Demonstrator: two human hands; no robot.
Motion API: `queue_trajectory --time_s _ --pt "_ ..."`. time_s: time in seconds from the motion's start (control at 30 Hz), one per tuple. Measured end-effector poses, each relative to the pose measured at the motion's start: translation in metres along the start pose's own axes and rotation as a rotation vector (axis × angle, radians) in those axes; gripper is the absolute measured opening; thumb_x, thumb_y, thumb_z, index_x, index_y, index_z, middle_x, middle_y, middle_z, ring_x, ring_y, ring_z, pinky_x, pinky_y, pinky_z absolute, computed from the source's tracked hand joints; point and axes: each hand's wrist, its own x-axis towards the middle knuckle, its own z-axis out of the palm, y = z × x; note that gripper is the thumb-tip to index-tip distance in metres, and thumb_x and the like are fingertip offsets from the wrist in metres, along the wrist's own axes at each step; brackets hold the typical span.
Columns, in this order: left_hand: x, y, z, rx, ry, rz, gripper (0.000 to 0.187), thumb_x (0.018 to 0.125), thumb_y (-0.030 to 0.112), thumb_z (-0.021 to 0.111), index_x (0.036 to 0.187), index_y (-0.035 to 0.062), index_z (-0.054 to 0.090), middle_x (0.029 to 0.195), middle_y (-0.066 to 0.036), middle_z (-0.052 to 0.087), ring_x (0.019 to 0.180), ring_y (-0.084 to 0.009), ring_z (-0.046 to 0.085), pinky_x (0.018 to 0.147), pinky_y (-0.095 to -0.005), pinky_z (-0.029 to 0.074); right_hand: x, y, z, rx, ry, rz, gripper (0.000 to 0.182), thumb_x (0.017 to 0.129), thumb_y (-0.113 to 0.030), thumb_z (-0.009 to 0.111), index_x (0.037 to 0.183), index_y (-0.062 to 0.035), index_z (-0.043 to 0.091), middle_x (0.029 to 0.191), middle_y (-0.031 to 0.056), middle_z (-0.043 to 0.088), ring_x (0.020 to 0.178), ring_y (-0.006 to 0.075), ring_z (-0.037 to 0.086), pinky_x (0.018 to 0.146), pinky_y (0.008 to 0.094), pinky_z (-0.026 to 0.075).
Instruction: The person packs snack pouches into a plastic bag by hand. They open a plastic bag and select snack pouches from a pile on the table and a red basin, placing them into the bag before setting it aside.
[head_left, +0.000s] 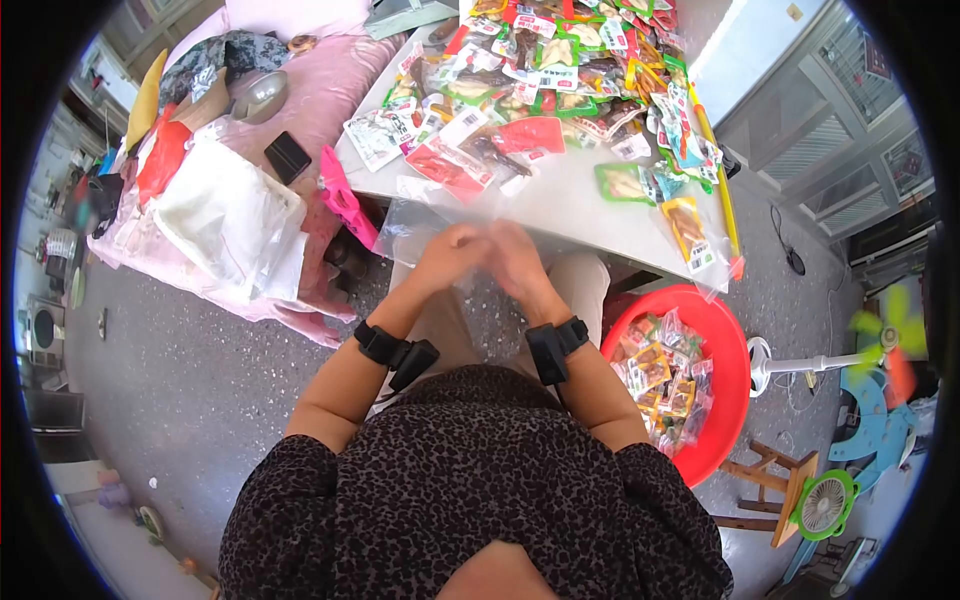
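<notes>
My left hand (455, 257) and my right hand (514, 264) meet above my lap, just in front of the table's near edge. Both are closed, fingers curled towards each other, on a clear plastic bag (408, 226). The bag spreads out to the left of my left hand; my right hand is slightly blurred. Beyond them, a heap of vacuum-packed food packets (545, 75) covers much of the white table (385, 185). Nearest to my hands on the table lie a red-backed packet (450, 168) and a green-edged packet (625, 184).
On the floor at my right stands a red tub (733, 365) with bagged packets inside. A yellow-brown packet (686, 232) lies near the table's right corner. To the left, a pink-covered bed (330, 85) holds a white-lined basket (230, 215) and a black phone (288, 157). Fans stand at right.
</notes>
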Motion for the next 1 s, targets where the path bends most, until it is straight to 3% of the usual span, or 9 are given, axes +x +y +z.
queue_trajectory --time_s 0.4,0.5,0.6,0.7,0.8,0.9,1.0 --pt "-0.006 -0.016 -0.008 -0.2 -0.117 -0.16 0.013 0.08 0.016 0.047 0.079 0.0028 0.05 0.067 0.0 0.048 0.06 -0.0075 0.044 0.056 -0.0207 0.037 -0.009 0.006 0.004 -0.009 -0.029 0.034 0.016 0.079 -0.017 0.047 0.084 -0.0022 0.048 0.077 0.0065 0.051 0.069 0.016 0.053 0.06 0.0304 0.047" --pt "-0.007 -0.031 -0.001 0.034 0.055 -0.051 0.008 0.076 0.01 0.047 0.076 0.0023 0.049 0.066 0.0 0.048 0.06 -0.0073 0.044 0.055 -0.0211 0.037 -0.019 0.0 0.019 -0.267 -0.015 -0.002 0.015 0.079 -0.017 0.048 0.084 -0.0019 0.048 0.076 0.0064 0.051 0.068 0.0144 0.052 0.057 0.0272 0.045" --pt "-0.009 -0.037 0.006 0.132 0.236 0.136 0.013 0.068 0.013 0.05 0.074 0.0009 0.051 0.063 -0.006 0.051 0.057 -0.0134 0.046 0.055 -0.0281 0.039 -0.012 0.01 0.012 -0.486 0.086 -0.011 0.015 0.079 -0.016 0.047 0.083 -0.0019 0.049 0.074 0.0051 0.052 0.066 0.0121 0.051 0.054 0.0243 0.043" --pt "-0.013 -0.028 0.005 0.252 0.452 0.248 0.01 0.068 0.011 0.049 0.071 0.0009 0.048 0.062 -0.009 0.049 0.057 -0.0176 0.047 0.056 -0.0306 0.039 -0.011 0.013 0.016 -0.428 0.195 -0.013 0.014 0.079 -0.015 0.046 0.083 -0.0026 0.05 0.074 0.0038 0.052 0.063 0.0101 0.049 0.052 0.0224 0.04" --pt "-0.017 -0.014 -0.001 0.392 0.541 0.29 0.01 0.069 0.011 0.049 0.07 0.0015 0.047 0.062 -0.011 0.048 0.057 -0.0223 0.047 0.056 -0.0314 0.039 -0.007 0.009 0.018 -0.396 0.131 -0.03 0.013 0.079 -0.014 0.045 0.084 -0.003 0.051 0.073 0.0031 0.053 0.063 0.0098 0.048 0.053 0.0222 0.04" --pt "-0.021 -0.002 -0.003 0.501 0.445 0.28 0.01 0.07 0.011 0.049 0.072 0.0022 0.048 0.063 -0.014 0.048 0.059 -0.0273 0.048 0.056 -0.0337 0.039 -0.007 -0.002 0.028 -0.579 0.067 -0.027 0.013 0.079 -0.014 0.044 0.082 -0.0031 0.051 0.073 0.0032 0.053 0.064 0.0095 0.049 0.054 0.0216 0.039" --pt "-0.025 0.003 -0.005 0.483 0.441 0.267 0.009 0.071 0.011 0.049 0.074 0.0028 0.049 0.065 -0.015 0.049 0.062 -0.0304 0.05 0.056 -0.0373 0.039 0.001 -0.004 0.032 -0.569 0.022 -0.062 0.012 0.079 -0.013 0.044 0.081 -0.0031 0.051 0.073 0.0023 0.053 0.064 0.0077 0.048 0.055 0.0203 0.039"
